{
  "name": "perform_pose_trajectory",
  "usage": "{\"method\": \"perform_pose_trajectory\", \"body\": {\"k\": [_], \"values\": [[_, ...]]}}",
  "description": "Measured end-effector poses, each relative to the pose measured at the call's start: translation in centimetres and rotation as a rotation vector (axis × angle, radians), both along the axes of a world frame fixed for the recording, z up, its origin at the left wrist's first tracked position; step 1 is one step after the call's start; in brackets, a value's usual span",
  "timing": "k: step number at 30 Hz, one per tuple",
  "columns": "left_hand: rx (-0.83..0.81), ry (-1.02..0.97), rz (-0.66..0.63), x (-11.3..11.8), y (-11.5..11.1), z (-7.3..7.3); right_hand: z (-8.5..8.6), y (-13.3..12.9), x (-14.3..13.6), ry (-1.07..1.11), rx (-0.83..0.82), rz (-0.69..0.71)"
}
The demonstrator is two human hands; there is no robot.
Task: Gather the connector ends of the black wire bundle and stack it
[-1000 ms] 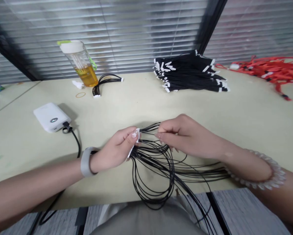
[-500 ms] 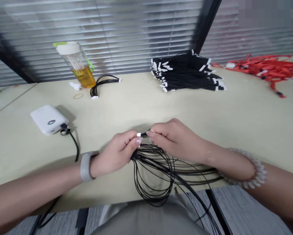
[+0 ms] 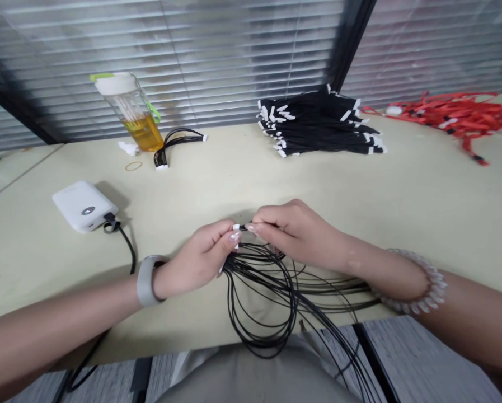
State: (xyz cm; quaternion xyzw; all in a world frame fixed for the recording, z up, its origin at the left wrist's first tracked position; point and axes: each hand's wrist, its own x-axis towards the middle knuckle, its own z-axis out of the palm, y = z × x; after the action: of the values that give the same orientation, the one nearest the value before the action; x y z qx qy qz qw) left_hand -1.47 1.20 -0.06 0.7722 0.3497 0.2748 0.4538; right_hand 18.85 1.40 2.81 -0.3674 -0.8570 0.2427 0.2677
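Between thumb and fingers, my left hand [image 3: 209,254] pinches a small white connector [image 3: 236,228]. Just right of it, my right hand [image 3: 295,232] is closed on the thin black wires that come out of that connector. A loose bundle of black wires [image 3: 263,274] fans out from under my left hand, loops below both hands and hangs over the table's front edge. Part of the bundle passes beneath my right forearm. Another white connector end shows just below my left thumb.
A white power bank [image 3: 84,206] with a black cable lies at left. Behind stand a bottle of amber liquid [image 3: 144,131] and a short black harness [image 3: 170,143]. A black harness pile [image 3: 318,126] and red straps [image 3: 456,117] lie at the back right of the table [image 3: 444,212].
Both hands have shifted very slightly up, and my right hand sits a little closer to the connector. The grips look the same.
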Motion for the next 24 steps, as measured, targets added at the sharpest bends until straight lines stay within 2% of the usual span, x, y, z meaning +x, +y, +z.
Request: {"method": "perform_pose_trajectory", "body": {"k": [4,9,11,13,15,17,19,22,24], "values": [[-0.152,-0.097,0.028,-0.2,0.5,-0.3,-1.0,1.9,1.5,-0.008,0.222,0.079],[-0.233,-0.187,0.168,0.1,0.4,-0.5,-2.0,3.3,2.3,-0.133,0.685,-0.002],[-0.225,-0.199,0.19,0.2,0.3,-0.6,-1.7,3.1,2.2,-0.239,0.895,-0.051],[-0.213,-0.197,0.204,0.2,0.2,-0.6,-1.0,2.4,2.0,-0.377,1.007,-0.13],[-0.203,-0.194,0.216,0.2,0.1,-0.6,0.0,1.1,1.7,-0.5,0.988,-0.183],[-0.196,-0.2,0.216,0.2,0.1,-0.6,1.0,-0.4,1.3,-0.586,0.862,-0.211],[-0.193,-0.212,0.209,0.3,0.2,-0.6,1.9,-1.7,1.0,-0.64,0.637,-0.244],[-0.202,-0.24,0.202,0.3,0.2,-0.6,2.6,-2.6,0.6,-0.699,0.264,-0.178],[-0.216,-0.252,0.206,0.3,0.2,-0.7,2.6,-2.5,0.5,-0.693,0.149,-0.132]]}}
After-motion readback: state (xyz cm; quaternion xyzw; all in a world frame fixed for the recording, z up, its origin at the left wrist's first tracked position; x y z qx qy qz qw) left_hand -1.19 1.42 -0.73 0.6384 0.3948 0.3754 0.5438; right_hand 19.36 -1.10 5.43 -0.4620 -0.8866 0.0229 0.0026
